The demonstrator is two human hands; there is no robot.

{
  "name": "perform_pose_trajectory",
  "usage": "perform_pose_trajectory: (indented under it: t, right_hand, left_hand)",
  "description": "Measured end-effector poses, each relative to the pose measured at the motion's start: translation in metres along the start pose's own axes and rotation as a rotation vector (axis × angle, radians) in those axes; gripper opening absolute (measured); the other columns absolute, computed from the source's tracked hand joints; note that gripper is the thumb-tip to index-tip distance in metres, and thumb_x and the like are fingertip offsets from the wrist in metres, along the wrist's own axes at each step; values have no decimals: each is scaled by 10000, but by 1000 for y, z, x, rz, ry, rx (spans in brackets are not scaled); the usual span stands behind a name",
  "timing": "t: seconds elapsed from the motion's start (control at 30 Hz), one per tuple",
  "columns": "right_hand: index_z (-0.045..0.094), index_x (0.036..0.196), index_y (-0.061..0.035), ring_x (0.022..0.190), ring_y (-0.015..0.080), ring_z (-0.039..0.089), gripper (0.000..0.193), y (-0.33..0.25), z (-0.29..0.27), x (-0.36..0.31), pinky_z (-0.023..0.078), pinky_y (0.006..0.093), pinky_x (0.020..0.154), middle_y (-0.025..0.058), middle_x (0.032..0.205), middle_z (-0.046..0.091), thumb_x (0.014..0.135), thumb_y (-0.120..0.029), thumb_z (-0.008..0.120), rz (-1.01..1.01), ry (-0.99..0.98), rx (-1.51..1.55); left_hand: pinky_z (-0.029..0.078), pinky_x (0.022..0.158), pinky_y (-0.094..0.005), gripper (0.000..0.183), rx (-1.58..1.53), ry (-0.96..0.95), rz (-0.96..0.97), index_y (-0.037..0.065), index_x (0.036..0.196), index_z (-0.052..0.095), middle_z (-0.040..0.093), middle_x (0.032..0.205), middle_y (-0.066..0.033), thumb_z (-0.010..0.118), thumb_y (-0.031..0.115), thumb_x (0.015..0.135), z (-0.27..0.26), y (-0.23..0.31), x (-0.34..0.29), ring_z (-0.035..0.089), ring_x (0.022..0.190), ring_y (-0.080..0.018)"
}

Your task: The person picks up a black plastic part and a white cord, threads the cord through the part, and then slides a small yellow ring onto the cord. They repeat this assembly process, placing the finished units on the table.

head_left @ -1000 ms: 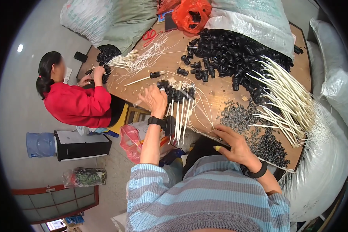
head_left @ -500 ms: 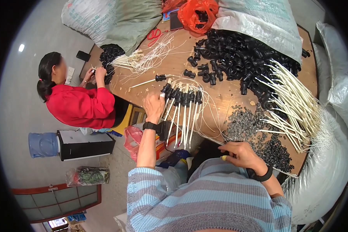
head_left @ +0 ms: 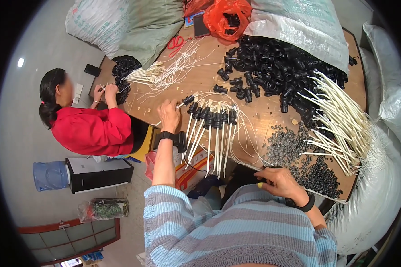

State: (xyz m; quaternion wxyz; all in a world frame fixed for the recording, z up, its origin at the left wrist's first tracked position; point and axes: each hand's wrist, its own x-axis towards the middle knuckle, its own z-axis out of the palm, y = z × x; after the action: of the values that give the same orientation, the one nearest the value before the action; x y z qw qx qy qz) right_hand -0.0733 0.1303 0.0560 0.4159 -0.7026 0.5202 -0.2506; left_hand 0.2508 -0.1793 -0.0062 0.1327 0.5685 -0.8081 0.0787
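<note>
My left hand (head_left: 169,116) is closed over a white rod with a black socket-like fitting (head_left: 188,100) on its end; the hand covers the rod's middle. Just right of it, a row of black fittings (head_left: 209,116) lies on the table, their white rods (head_left: 217,149) pointing toward me past the edge. Thin white cords (head_left: 245,129) loop from the row. My right hand (head_left: 278,180), with a yellow cover on the thumb tip, is curled at the near table edge beside small grey and black pieces (head_left: 294,151). What its fingers hold, if anything, cannot be made out.
A heap of black fittings (head_left: 283,66) and a bundle of white rods (head_left: 343,115) lie right, near white sacks (head_left: 365,209). At the back are a red bag (head_left: 223,18) and red scissors (head_left: 175,43). A co-worker in red (head_left: 93,129) handles rods at left.
My left hand has moved slightly left and closed on the separate rod with its black fitting, which has turned on the table. My right hand stays at the table edge.
</note>
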Motion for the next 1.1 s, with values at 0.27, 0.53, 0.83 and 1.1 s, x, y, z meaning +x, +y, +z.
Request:
perform_pose_trajectory:
  t: [0.27,0.53,0.83,1.1]
  right_hand:
    - [653,1063,-39,725,302,639,332,-3,3,-3,488,388,598,104,848,660,764,-172,707,-85,-10,-48]
    - [658,1054,-49,719,301,644,326,-2,8,-15,493,387,598,103,847,667,759,-176,712,-86,19,-54]
    - [526,1262,-7,646,295,636,533,4,12,61,486,363,588,113,740,657,783,-185,679,124,169,2]
    - [240,1414,91,637,321,642,838,28,53,146,498,414,625,174,681,638,727,-165,647,316,311,42]
  left_hand:
    - [434,807,-450,266,-108,67,5,98,971,675,572,896,-121,666,28,714,-12,8,-21,542,909,-330]
    - [460,730,-464,199,-122,75,-68,94,927,700,565,858,-159,667,75,731,-26,4,-46,563,832,-355]
    - [466,786,-485,238,-177,-165,-93,84,998,675,641,872,-197,658,182,782,-37,14,-62,593,885,-402]
    - [491,716,-466,228,-440,-111,-124,66,986,688,653,837,-230,618,158,789,-36,22,-65,630,788,-407]
